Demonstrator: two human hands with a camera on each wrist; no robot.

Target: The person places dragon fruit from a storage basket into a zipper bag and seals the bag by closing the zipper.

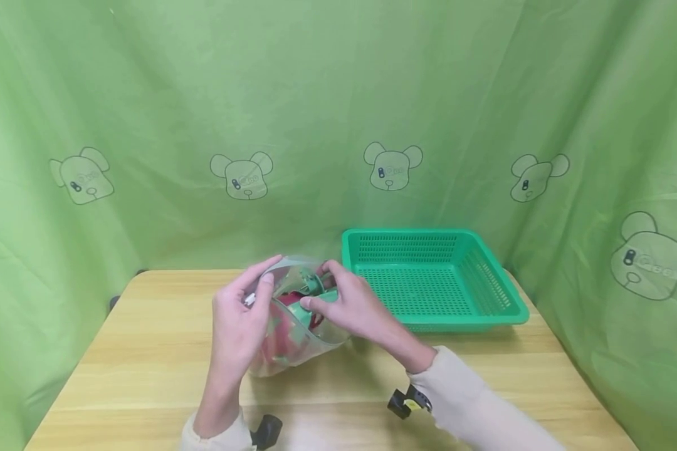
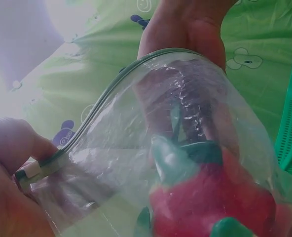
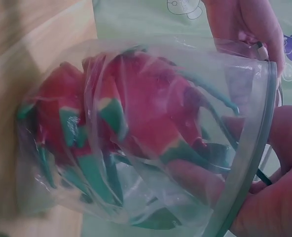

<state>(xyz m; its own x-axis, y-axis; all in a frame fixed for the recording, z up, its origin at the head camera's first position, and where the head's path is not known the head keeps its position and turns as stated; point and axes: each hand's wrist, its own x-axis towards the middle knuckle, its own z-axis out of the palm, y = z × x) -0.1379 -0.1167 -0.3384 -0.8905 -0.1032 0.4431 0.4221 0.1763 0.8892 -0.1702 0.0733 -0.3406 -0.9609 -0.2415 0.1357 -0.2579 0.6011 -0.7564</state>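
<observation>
What worries me is the mouth of the clear bag [image 1: 296,354]: if my left grip [image 1: 239,319], pinching its zip rim [image 2: 121,74] near the white slider [image 2: 32,170], loosens, the thin film could fold over the red-and-green fruit [image 3: 146,103] inside. My right grip [image 1: 352,307] reaches in, closed on that fruit by its green tips [image 3: 180,152], which could snag and tear the film under a hard tug. A sideways swing might knock the green basket [image 1: 417,320] on the desk [image 1: 158,363]. I can read no brand; lettering on the curtain's [image 1: 316,81] bear heads [image 1: 392,169] is too faint
</observation>
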